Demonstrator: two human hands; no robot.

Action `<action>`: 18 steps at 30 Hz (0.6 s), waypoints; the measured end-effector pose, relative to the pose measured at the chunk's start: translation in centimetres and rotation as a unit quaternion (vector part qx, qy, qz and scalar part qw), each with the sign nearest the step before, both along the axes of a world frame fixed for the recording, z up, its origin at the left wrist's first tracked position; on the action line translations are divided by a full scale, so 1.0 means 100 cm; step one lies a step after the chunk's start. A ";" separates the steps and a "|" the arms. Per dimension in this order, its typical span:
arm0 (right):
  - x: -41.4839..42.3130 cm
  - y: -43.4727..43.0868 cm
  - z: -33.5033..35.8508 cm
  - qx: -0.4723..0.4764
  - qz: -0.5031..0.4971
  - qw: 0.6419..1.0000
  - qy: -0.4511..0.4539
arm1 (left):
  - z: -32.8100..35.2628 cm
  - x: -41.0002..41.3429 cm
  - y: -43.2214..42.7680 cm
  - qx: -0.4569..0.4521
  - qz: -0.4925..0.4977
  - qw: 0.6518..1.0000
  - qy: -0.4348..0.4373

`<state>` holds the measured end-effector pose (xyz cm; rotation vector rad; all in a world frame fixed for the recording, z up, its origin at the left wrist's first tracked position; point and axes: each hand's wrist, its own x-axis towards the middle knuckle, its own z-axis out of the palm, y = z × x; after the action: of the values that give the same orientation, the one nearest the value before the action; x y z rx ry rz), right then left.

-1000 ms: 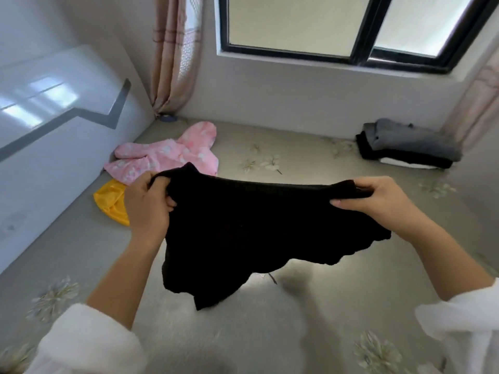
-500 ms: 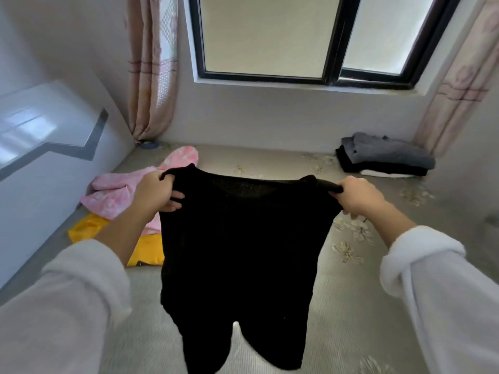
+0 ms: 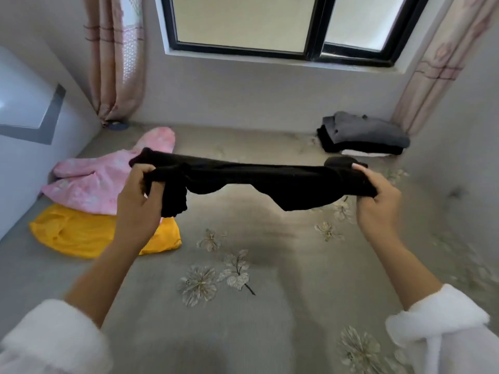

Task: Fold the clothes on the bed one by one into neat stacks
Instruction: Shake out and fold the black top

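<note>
A black garment (image 3: 251, 179) is stretched out flat and level in the air above the grey flowered bed (image 3: 270, 306). My left hand (image 3: 140, 201) grips its left end, and a short flap hangs down beside that hand. My right hand (image 3: 378, 201) grips the right end. A pink flowered garment (image 3: 102, 182) lies unfolded at the left of the bed, partly over a yellow garment (image 3: 89, 233). At the far right corner sits a folded stack (image 3: 364, 136) with a grey piece on top, black under it and white at the bottom.
A white headboard panel (image 3: 27, 125) with a grey stripe borders the bed on the left. Walls and a dark-framed window (image 3: 283, 25) close off the far side, with pink curtains (image 3: 116, 63) in both corners.
The black garment hung full length from both hands half a second ago. Now it is drawn up into a narrow horizontal band, and my hands are wider apart.
</note>
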<state>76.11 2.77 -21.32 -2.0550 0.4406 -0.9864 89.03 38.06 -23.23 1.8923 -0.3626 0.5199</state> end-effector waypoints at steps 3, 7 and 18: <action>-0.038 0.001 -0.061 -0.034 -0.008 0.995 0.088 | -0.076 -0.036 0.017 0.069 -0.027 0.994 0.077; -0.076 0.012 -0.147 0.001 -0.018 0.964 0.264 | -0.165 -0.076 0.027 0.145 -0.083 0.962 0.214; -0.179 0.069 -0.327 0.030 0.041 0.777 0.628 | -0.329 -0.159 0.065 0.430 -0.179 0.747 0.475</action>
<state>58.24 9.69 -54.04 -2.3802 0.9953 0.6254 73.16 44.58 -56.08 2.5645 -0.2632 -1.0695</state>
